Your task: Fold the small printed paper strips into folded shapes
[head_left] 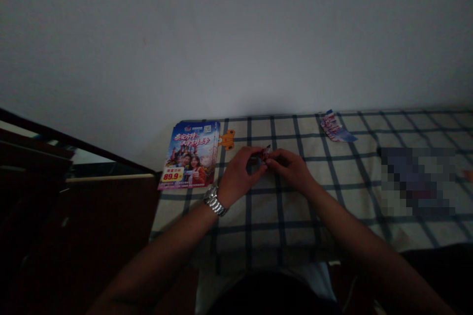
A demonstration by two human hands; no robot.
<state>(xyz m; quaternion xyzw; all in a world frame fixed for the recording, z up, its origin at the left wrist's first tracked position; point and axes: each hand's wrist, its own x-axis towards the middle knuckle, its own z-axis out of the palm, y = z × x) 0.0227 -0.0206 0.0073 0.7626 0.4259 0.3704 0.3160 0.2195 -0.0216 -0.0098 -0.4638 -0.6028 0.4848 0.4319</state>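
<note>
While both of our hands meet over the checked cloth (pixel 281 216), we pinch a small folded piece of paper (pixel 263 154) between them: our left hand (pixel 238 177), with a metal watch (pixel 214 200) at the wrist, closes its fingertips on the near end, and our right hand (pixel 291 168) closes on the other end. That paper sits just above the cloth, near its far edge. A stack of colourful flyers (pixel 190 155) lies just left of our left hand, and another folded paper (pixel 334 127) rests well apart by the wall (pixel 236 34).
</note>
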